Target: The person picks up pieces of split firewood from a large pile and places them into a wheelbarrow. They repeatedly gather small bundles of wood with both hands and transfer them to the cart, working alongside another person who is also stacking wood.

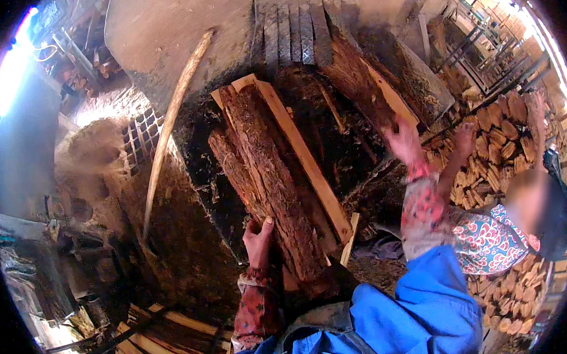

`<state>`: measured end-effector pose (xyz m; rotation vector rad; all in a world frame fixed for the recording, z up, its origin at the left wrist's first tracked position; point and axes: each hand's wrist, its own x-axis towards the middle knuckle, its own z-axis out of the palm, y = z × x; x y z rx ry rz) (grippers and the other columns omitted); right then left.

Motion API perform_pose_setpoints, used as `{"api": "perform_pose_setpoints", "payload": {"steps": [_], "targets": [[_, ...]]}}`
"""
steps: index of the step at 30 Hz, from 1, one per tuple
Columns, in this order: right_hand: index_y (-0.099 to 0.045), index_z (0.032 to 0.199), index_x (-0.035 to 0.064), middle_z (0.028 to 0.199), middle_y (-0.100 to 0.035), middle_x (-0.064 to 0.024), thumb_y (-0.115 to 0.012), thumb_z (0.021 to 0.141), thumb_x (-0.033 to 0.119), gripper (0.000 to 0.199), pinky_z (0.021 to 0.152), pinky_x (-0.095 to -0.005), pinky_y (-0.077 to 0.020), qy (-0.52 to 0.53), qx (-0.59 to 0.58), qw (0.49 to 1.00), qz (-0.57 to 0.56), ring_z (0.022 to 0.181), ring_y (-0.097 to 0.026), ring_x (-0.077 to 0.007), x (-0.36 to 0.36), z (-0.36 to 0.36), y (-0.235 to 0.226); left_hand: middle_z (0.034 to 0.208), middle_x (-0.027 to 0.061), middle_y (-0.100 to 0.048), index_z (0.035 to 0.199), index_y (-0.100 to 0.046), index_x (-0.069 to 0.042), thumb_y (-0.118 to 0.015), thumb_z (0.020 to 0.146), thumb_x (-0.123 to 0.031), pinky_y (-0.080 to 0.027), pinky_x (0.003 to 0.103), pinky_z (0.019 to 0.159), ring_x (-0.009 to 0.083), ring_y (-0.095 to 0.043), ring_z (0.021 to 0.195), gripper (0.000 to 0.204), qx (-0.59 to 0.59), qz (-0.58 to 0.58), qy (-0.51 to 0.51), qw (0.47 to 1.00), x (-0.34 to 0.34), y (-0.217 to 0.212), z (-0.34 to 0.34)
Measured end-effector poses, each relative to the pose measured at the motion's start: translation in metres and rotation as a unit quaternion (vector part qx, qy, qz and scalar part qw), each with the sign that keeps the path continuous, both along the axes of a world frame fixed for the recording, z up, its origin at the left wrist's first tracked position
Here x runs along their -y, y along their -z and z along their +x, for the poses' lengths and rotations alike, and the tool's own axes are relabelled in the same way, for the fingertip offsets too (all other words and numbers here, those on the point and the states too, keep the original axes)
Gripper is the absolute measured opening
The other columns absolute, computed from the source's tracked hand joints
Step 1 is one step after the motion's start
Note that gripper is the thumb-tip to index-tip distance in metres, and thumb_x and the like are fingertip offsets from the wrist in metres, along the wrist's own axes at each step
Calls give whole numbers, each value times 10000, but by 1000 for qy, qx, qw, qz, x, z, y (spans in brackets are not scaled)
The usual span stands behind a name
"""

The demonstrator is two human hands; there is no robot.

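My left hand (259,242) is closed at the near end of a narrow bark-covered slab (230,167), its thumb on the bark and some fingers hidden. Against that slab lies a broader bark-covered slab (264,171), with a pale sawn board (305,156) along its right side. Out to the right, my right hand (403,144) reaches forward, fingers stretched against the near end of another bark-covered slab (359,83). The far end of that slab lies beside a row of dark hanging metal strips (289,34).
A long curved pole (173,119) leans on the left near a metal grid (142,138). Split firewood (497,146) is stacked at right, where a co-worker in a patterned shirt (492,240) stands close by. More sawn slabs (158,347) lie at lower left.
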<state>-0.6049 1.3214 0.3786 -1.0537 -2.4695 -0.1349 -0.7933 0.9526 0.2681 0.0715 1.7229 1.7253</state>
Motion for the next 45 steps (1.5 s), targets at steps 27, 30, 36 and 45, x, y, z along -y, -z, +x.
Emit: {"api": "perform_pose_setpoints", "payload": {"steps": [27,30,36,45], "targets": [[-624,1068,-36,980,-588,-170,-705,819,210,360,808,-396,-498,-138,-150,942,-267,907,-588,-360,235,-14,21,1039,123,-647,1143,-552,118,-772,781,-421,-489,300,790,178,-604,891,686,1,30,-31,999,-1,-13,4],[-628,1026,-58,1042,-569,-190,-716,803,182,339,822,-391,-494,-140,-147,925,-321,965,-580,-350,232,-9,24,1036,117,-645,1148,-552,120,-765,789,-416,-479,302,812,181,-601,903,680,-10,22,-21,999,0,-12,3],[-622,1019,-67,1030,-575,-189,-728,790,162,341,813,-396,-497,-153,-141,923,-322,946,-588,-342,233,-10,26,1034,105,-647,1134,-578,99,-755,806,-393,-471,312,819,174,-590,911,617,-37,15,-10,999,4,-18,4],[-617,1006,-57,1019,-576,-178,-729,782,158,329,805,-400,-497,-161,-133,936,-282,940,-586,-355,239,-15,17,1021,97,-651,1117,-593,78,-752,808,-389,-474,301,794,164,-590,869,582,-16,40,-24,999,7,-20,5]]}}
